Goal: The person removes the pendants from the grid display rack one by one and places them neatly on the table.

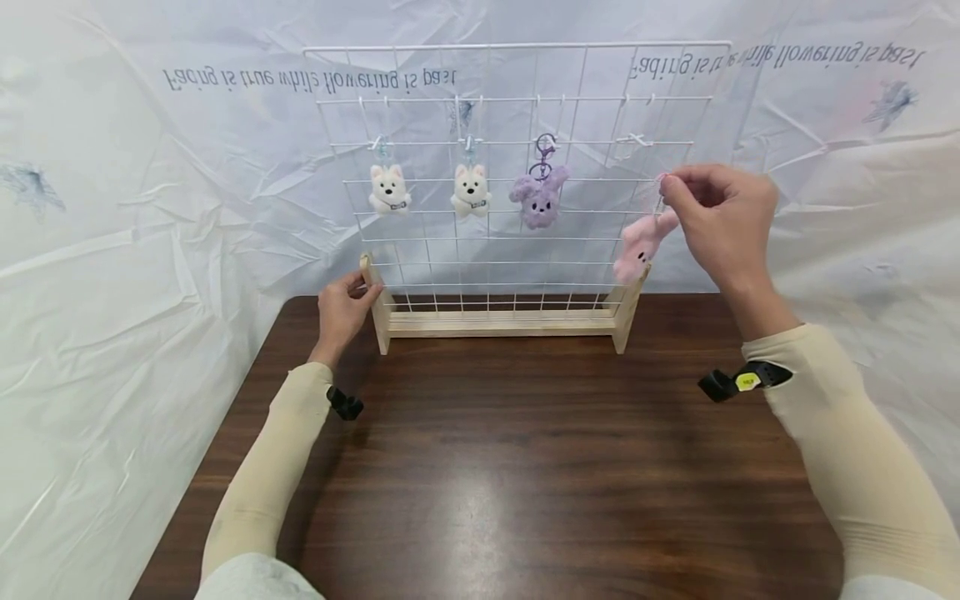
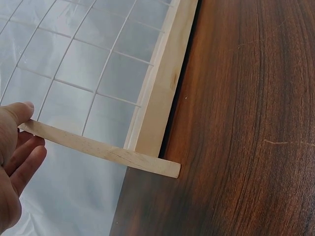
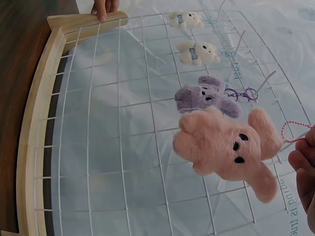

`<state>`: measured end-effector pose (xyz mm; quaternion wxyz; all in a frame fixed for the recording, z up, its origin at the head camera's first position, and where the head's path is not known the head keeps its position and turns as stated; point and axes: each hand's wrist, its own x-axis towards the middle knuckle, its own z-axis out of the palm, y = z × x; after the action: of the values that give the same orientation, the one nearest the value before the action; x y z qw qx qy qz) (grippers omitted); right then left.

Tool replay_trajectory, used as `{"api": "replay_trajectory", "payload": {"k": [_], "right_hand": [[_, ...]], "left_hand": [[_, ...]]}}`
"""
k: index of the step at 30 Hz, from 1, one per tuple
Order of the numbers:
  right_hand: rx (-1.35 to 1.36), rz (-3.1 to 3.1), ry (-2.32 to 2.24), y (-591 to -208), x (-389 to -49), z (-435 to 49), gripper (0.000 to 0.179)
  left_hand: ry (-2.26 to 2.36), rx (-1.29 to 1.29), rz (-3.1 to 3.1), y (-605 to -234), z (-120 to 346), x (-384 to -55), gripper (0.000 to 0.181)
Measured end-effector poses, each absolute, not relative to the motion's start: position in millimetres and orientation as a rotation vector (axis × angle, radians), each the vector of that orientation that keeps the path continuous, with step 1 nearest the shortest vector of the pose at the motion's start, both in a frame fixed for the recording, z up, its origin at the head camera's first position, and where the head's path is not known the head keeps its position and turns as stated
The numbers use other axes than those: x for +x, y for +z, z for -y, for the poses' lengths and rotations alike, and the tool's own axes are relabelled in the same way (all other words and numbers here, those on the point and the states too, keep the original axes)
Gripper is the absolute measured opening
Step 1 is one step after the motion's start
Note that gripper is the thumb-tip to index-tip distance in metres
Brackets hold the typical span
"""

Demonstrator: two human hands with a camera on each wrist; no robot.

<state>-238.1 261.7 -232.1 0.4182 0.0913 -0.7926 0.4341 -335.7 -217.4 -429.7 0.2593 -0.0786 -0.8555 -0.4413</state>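
Two white plushies (image 1: 389, 190) (image 1: 470, 192) and a purple plush (image 1: 538, 202) are up on the wire grid (image 1: 517, 44), so I reckon I'm on the fourth: the pink plush (image 1: 639, 246), out at about four o'clock from the middle of the grid. It dangles below my right hand (image 1: 723, 217), with my thumb and fingertip pinched narrow on its pink bead chain (image 3: 283, 132). Can't tell from here if the plush brushes the wires or just hangs in front of them.

My left hand (image 1: 343, 308) is down at eight o'clock, thumb on one side and fingers on the other, gripping the top of the wooden side piece (image 1: 377, 304). My guess is that's to stop the whole thing scooting on the table (image 1: 480, 467).

As I read it, the step in hand is getting the chain to its hook. The free hook (image 1: 636, 140) sits at roughly eleven o'clock from my right fingertips, nothing on it that I can see. Next move, I'd say: lift up and a bit left, get the loop over the hook's tip, then let go gently. Thin loop, so aim matters. Can't tell if the clasp is fastened, worth checking first.
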Motion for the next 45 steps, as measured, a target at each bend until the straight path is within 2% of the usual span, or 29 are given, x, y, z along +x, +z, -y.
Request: {"api": "replay_trajectory", "payload": {"k": [18,37,45], "right_hand": [[0.342,2.036,1.07,-267,-203,-249,0.014],[0.345,2.141,1.047,-341,-202,-273,0.008],[0.304,2.169,1.043,-368,-190,-275,0.006]], "left_hand": [[-1.193,-0.222,2.338,-432,218,-336,0.04],[-1.235,-0.261,2.308,-430,221,-336,0.039],[-1.219,-0.272,2.306,-430,221,-338,0.039]]}}
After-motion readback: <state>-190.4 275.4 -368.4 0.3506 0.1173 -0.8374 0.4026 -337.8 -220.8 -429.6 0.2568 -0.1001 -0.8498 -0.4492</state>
